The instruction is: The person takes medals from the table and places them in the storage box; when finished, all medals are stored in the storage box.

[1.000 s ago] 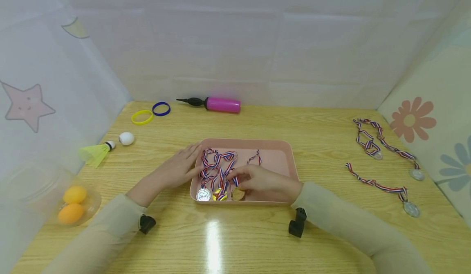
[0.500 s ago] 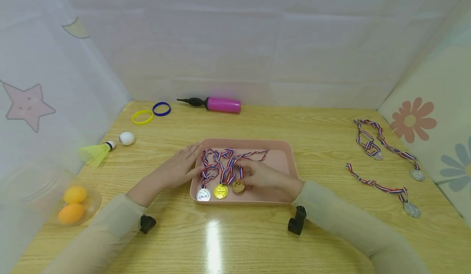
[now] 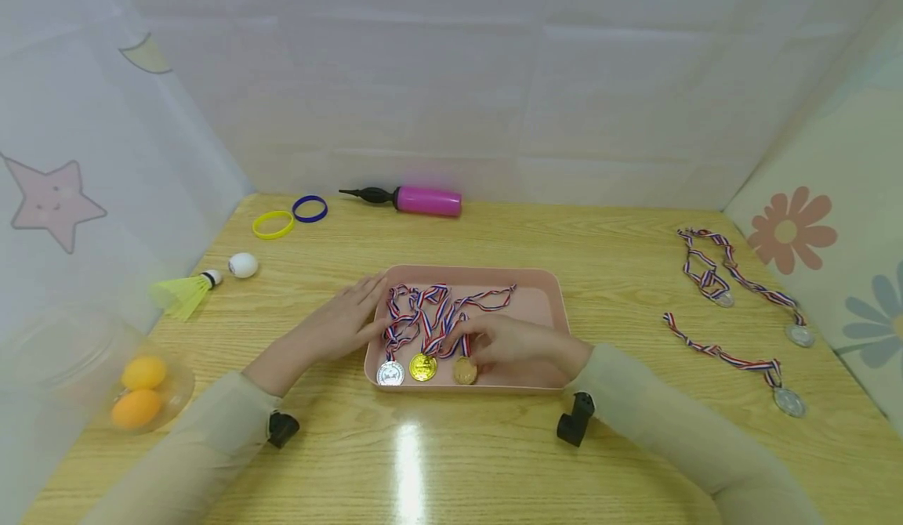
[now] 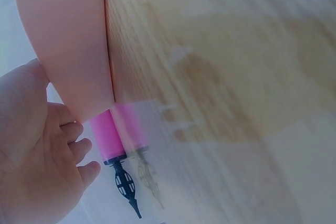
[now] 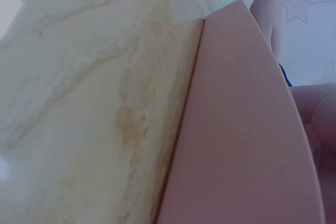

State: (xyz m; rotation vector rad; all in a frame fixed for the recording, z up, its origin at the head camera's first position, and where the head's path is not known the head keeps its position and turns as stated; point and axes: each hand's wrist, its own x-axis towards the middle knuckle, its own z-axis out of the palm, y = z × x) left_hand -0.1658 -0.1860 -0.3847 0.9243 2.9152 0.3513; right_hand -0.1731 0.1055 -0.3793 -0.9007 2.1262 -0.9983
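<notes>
A pink tray (image 3: 536, 305) holds three medals on striped ribbons, side by side along its near wall. The silver medal (image 3: 390, 373) is leftmost, a bright gold medal (image 3: 423, 367) sits beside it, and a duller gold medal (image 3: 465, 371) lies to their right. My right hand (image 3: 504, 341) reaches over the tray with curled fingers at the duller medal's ribbon, just above its disc; the tray wall hides most of these fingers in the right wrist view. My left hand (image 3: 342, 323) rests against the tray's left end, fingers extended along it and thumb at the rim.
Three more silver medals, one of them (image 3: 788, 401) nearest me, lie with ribbons at the right. Behind the tray is a pink hand pump (image 3: 426, 200). Yellow (image 3: 272, 225) and blue wristbands (image 3: 309, 208), a white ball (image 3: 243, 265), a shuttlecock (image 3: 186, 294) and a clear jar with orange balls (image 3: 137, 409) stand left.
The duller gold medal has shifted right and towards the near wall, away from the bright gold one. Its ribbon is spread out more. My left hand has stayed at the tray's left end.
</notes>
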